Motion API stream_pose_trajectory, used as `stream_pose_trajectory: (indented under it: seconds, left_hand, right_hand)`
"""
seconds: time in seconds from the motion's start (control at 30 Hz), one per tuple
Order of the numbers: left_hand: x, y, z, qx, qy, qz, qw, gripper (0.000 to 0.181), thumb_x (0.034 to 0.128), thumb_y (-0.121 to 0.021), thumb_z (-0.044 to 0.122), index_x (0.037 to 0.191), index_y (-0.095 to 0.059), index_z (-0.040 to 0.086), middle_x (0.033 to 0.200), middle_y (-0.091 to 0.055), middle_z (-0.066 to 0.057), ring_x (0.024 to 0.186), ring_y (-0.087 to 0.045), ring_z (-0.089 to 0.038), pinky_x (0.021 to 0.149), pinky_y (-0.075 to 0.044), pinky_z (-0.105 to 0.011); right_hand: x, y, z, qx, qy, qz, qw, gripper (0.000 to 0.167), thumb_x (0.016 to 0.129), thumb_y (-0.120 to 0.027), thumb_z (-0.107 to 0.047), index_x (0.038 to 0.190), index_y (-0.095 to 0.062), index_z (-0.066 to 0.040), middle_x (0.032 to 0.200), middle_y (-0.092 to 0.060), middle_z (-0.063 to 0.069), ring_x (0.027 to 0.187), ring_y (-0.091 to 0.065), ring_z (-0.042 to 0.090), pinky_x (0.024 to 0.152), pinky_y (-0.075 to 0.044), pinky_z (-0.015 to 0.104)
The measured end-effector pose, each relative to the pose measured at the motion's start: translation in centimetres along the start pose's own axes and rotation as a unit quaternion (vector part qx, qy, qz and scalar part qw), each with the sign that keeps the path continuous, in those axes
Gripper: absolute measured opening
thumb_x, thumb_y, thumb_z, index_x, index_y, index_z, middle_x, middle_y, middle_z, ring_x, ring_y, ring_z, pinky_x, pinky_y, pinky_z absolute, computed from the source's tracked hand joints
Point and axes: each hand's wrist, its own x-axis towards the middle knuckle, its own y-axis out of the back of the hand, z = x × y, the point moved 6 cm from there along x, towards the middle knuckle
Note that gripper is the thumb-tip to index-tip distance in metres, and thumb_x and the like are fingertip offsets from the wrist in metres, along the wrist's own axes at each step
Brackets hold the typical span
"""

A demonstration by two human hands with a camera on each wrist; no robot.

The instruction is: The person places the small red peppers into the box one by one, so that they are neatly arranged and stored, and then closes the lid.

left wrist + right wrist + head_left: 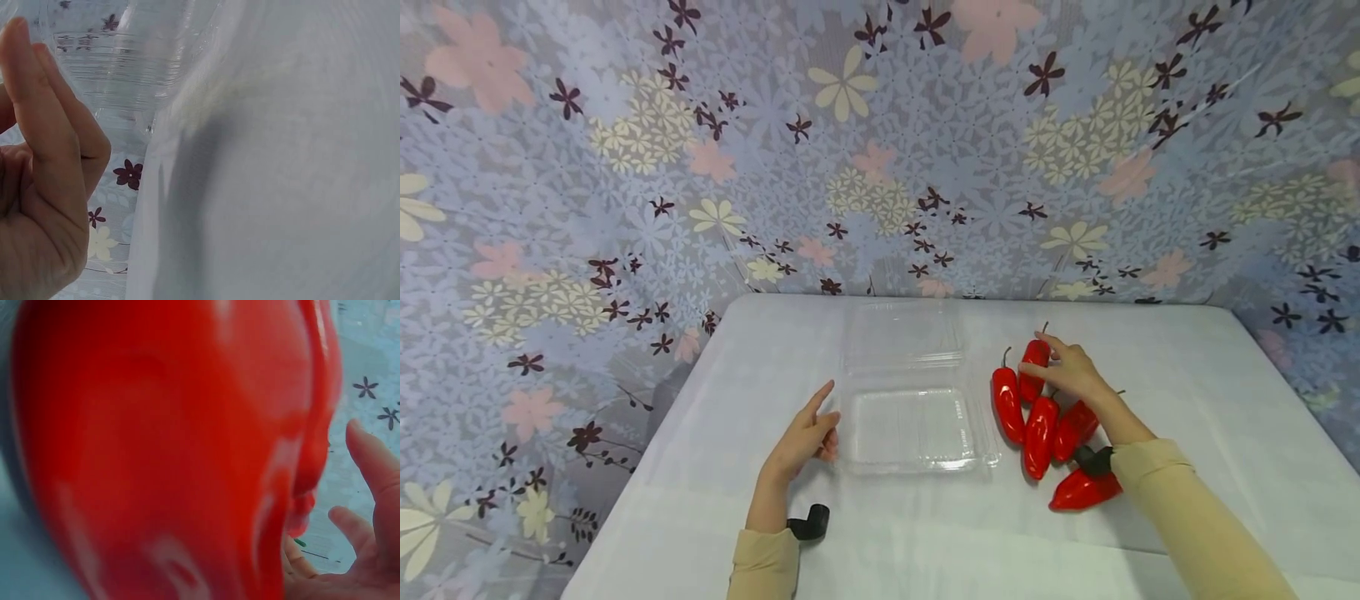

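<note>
Several glossy red peppers (1040, 437) lie in a loose group on the right of the white-covered table. My right hand (1071, 371) is at the farthest pepper (1034, 360), with a finger near its stem and the thumb across its side. The right wrist view has a large red pepper (162, 444) filling its front, and the right hand's fingers (381, 469) are spread beyond it. A clear plastic clamshell box (910, 467) stands with its lid (902, 333) laid back. My left hand (805, 437) hovers beside the box's left edge, index finger extended, holding nothing.
White cloth covers the table (700, 500), whose far edge meets a flower-patterned backdrop (880, 167). A black wrist device (810, 523) sits by the left wrist; another (1093, 461) is at the right wrist above the nearest pepper (1078, 492).
</note>
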Motion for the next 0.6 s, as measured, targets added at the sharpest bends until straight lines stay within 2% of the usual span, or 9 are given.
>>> stream_pose_trajectory:
  seconds: [0.13,0.27,0.6]
  left_hand:
    - [0.0,-0.05,-0.1,-0.002,0.0,0.001,1.0,0.061,0.1002,-0.044,0.01,0.153,-0.014,0.014,0.06,-0.051,-0.004,0.048,-0.049,-0.012,0.045,-0.051,-0.025]
    - [-0.04,-0.11,-0.02,-0.003,-0.002,-0.002,1.0,0.062,0.0999,-0.044,0.01,0.153,-0.013,0.013,0.06,-0.05,-0.005,0.048,-0.049,-0.011,0.045,-0.051,-0.025]
    - [0.02,0.07,-0.44,-0.009,0.011,0.004,0.9999,0.061,0.1,-0.045,0.01,0.153,-0.014,0.015,0.06,-0.05,-0.005,0.048,-0.049,-0.012,0.046,-0.052,-0.026]
  right_hand:
    - [0.21,-0.46,0.24,-0.005,0.005,0.002,1.0,0.083,0.086,-0.065,-0.041,0.146,-0.026,0.002,0.121,-0.04,0.037,0.11,-0.041,0.048,0.087,-0.043,0.063]
    - [0.19,-0.83,0.39,0.011,-0.012,-0.008,0.9998,0.083,0.086,-0.066,-0.039,0.146,-0.025,0.002,0.122,-0.04,0.038,0.106,-0.043,0.046,0.086,-0.046,0.059]
    - [0.62,-0.99,0.89,0.06,-0.038,-0.04,0.9967,0.087,0.087,-0.064,-0.039,0.149,-0.016,-0.001,0.129,-0.038,0.036,0.113,-0.042,0.047,0.091,-0.043,0.06]
